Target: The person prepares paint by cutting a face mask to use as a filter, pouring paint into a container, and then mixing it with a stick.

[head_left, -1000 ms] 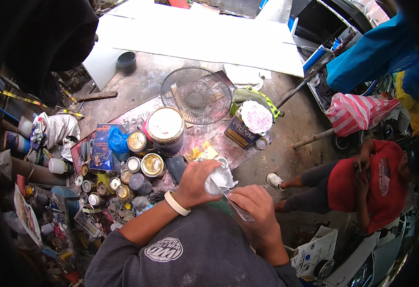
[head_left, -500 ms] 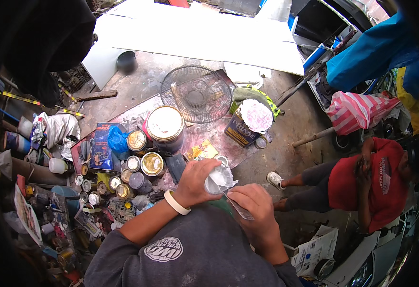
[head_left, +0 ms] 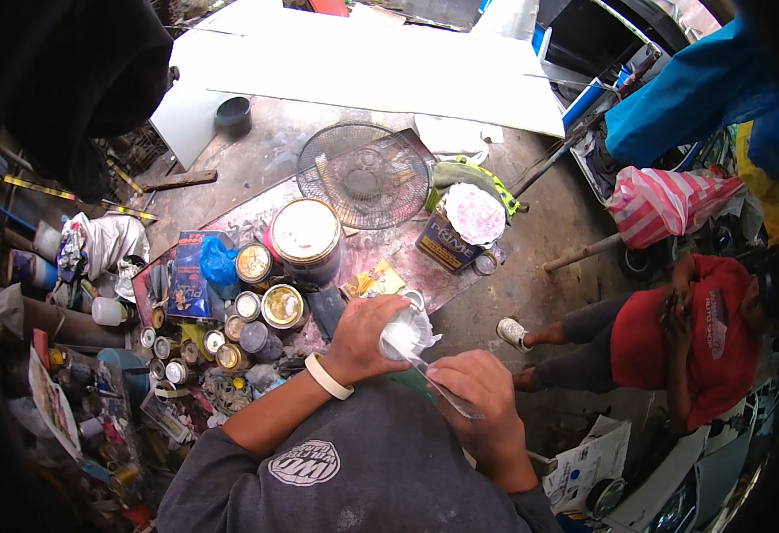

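My left hand is wrapped round a small pale cup with white stuff inside and a ragged, crumpled edge. In my right hand is a flat, translucent strip, like a stirring stick or scraper, gripped by its wider end. Its narrow end dips into the cup's white contents. Beyond the cup, a scrap of yellow paper lies on the stained board. Left of it stands a large paint can with a white-smeared lid. Whether the cup is plastic or paper I cannot tell.
Several smaller paint cans crowd the left. A round wire fan guard lies beyond, beside a square dark can topped with a white cover. A white panel spans the back. On the right stands a person in a red shirt.
My right hand has shifted slightly, and the strip has turned, its broad face now showing differently. The cup has tipped a little, showing more of the white inside. My left hand stays almost still.
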{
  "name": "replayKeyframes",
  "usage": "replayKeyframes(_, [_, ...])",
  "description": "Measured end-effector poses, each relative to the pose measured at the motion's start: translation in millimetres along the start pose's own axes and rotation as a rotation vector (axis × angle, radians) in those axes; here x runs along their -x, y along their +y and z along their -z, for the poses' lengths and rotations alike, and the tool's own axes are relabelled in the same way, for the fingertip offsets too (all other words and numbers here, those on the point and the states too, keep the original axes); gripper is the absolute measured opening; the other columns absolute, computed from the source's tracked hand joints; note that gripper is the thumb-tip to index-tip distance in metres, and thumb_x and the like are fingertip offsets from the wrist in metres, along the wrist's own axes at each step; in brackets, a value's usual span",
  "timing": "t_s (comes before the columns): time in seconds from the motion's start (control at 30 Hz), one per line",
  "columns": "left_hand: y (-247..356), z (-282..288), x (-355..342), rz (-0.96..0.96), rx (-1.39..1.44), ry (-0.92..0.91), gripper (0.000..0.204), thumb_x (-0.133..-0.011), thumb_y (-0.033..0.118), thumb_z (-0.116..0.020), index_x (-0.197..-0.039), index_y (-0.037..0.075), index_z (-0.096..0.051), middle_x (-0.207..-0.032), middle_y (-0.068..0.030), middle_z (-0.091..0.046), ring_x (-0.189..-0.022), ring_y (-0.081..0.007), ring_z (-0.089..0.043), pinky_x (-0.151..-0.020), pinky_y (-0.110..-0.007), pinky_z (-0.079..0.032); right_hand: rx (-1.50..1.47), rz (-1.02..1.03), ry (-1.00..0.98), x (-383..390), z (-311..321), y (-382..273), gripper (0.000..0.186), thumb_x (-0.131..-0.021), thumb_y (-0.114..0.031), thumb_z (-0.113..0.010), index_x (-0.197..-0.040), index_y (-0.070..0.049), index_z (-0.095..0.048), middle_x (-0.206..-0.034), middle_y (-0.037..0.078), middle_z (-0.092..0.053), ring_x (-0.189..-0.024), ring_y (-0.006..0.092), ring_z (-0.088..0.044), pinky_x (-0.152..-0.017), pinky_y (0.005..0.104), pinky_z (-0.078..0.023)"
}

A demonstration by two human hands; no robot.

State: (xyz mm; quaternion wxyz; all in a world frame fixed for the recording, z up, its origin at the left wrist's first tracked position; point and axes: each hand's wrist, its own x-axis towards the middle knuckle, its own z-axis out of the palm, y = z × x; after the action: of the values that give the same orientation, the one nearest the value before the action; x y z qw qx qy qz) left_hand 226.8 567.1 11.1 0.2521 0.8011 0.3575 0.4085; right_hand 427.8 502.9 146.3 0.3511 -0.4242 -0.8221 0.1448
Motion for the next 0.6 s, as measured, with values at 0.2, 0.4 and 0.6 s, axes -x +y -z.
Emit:
replayKeyframes(0.2, [-1.4,-3.3,-1.8,-0.003,0.007,-0.006,0.099,-0.057,0.031,-0.096,-0.143,0.01,-0.051,-0.138,-0.0099,-0.062,-0.128,-0.0282,-0.058,-0.104,-0.045,-0.043,-0.002,-0.013,0.033,1.0,-11.4,10.0,0.034,-0.076,-0.003,-0.082,-0.108,-0.006,-0.07,-0.1,0.008,-0.072,-0.083,0.0264,-0.07,-0.066,0.0375,-0.052])
replayKeyframes(0.4, [-2.1,-2.8,-0.5,0.0,-0.005,-0.005,0.099,-0.058,0.031,-0.096,-0.143,0.01,-0.051,-0.138,-0.0102,-0.062,-0.128,-0.028,-0.059,-0.104,-0.045,-0.043,-0.024,-0.026,-0.013,2.9,2.4,-1.2,0.033,-0.076,-0.003,-0.081,-0.107,-0.006,-0.07,-0.1,0.008,-0.072,-0.082,0.0267,-0.07,-0.067,0.0389,-0.054])
replayKeyframes(0.6, [0.0,-2.7,-1.1,-0.009,0.0,-0.01,0.099,-0.058,0.031,-0.096,-0.144,0.01,-0.05,-0.138,-0.01,-0.062,-0.128,-0.028,-0.058,-0.103,-0.045,-0.043,-0.005,-0.013,0.022,-2.3,-6.7,7.9,0.032,-0.076,-0.004,-0.082,-0.106,-0.006,-0.07,-0.099,0.007,-0.072,-0.081,0.0255,-0.07,-0.065,0.0366,-0.052])
